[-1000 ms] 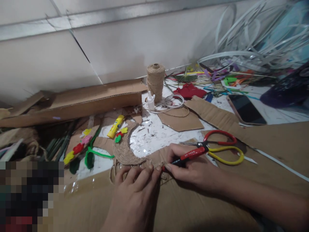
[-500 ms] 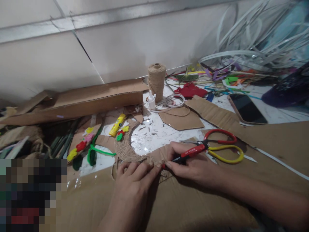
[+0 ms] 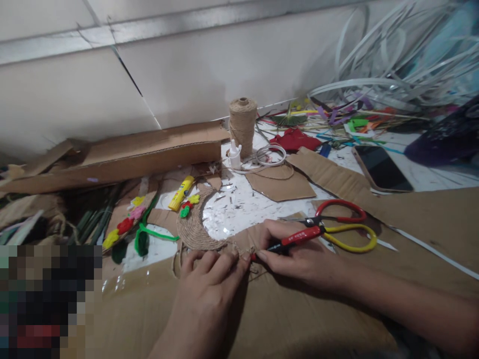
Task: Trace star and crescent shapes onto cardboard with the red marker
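My right hand (image 3: 295, 254) grips a red-and-black pen (image 3: 288, 240), its tip pointing down-left at a bit of twine beside my left thumb. Fingers curled, my left hand (image 3: 209, 279) presses the loose twine (image 3: 247, 249) against the cardboard. Just beyond it lies a crescent shape (image 3: 192, 227) covered in coiled twine, with small red, yellow and green pipe-cleaner flowers on its upper end. My left fingers cover its lower end. Behind my right hand, scissors (image 3: 344, 227) with one red and one yellow handle lie on the cardboard.
A twine spool (image 3: 243, 127) and a small white bottle (image 3: 235, 155) stand near the wall. A yellow glue stick (image 3: 181, 193) lies left of them. A phone (image 3: 382, 168) rests at right. Cardboard strips (image 3: 160, 149), pipe-cleaner flowers (image 3: 125, 226) and coiled white strips (image 3: 374, 85) surround the area.
Almost nothing differs. The view has shifted very slightly; both hands and the pen hold the same place.
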{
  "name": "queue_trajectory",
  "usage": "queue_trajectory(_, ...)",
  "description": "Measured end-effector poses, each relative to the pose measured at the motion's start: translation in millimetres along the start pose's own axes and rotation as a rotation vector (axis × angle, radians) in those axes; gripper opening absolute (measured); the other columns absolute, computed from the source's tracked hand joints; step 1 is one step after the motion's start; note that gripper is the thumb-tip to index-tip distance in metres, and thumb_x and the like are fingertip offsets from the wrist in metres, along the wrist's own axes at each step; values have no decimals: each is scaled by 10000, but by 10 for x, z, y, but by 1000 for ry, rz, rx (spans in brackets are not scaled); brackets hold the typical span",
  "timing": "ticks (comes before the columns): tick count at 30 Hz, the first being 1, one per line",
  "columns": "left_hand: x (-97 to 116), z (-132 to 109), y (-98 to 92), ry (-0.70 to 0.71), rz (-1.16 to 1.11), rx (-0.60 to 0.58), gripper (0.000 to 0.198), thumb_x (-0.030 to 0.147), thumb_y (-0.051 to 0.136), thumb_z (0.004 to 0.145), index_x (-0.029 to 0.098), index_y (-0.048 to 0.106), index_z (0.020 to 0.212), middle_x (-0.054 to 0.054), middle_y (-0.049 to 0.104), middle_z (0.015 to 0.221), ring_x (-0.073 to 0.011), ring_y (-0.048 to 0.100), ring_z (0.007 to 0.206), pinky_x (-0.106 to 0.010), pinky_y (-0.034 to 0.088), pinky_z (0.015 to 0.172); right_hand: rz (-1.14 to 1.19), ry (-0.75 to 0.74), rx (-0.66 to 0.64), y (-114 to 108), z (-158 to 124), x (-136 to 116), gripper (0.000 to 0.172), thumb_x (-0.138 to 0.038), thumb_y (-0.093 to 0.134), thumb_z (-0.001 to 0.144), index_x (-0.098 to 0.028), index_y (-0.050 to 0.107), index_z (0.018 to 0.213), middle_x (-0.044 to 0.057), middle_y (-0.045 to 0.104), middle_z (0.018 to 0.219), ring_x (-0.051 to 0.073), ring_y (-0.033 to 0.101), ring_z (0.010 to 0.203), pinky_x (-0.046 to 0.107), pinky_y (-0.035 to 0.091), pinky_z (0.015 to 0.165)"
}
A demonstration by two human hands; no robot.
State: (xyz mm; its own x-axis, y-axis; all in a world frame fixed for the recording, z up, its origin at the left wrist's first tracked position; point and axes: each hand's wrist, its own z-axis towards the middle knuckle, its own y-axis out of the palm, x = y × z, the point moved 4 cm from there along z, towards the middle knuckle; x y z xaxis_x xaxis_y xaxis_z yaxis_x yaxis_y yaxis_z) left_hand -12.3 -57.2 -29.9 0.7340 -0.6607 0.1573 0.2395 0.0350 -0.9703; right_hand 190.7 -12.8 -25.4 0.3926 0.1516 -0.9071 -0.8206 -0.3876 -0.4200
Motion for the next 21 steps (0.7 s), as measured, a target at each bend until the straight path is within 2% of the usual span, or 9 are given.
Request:
queue_trajectory(7,-34,-9,4,5,1,-31,379,203,530,1126,311,651,1469,-4,769,1329,-250,660,1089,-456,389,973,-21,-22,14,16,-31,47,160,-212,647,914,-235,579,771,-31,634,743,164,555,707,298,387,636)
queue_trajectory(21,-25,-6,18,12,-11,14,350,221,544,1123,287,662,1446,-23,777,1259,-262,650,1033,-454,372,939,-13,-30,14,31,-25,84,158,-255,642,913,-231,587,767,-21,654,742,167,570,704,290,382,625)
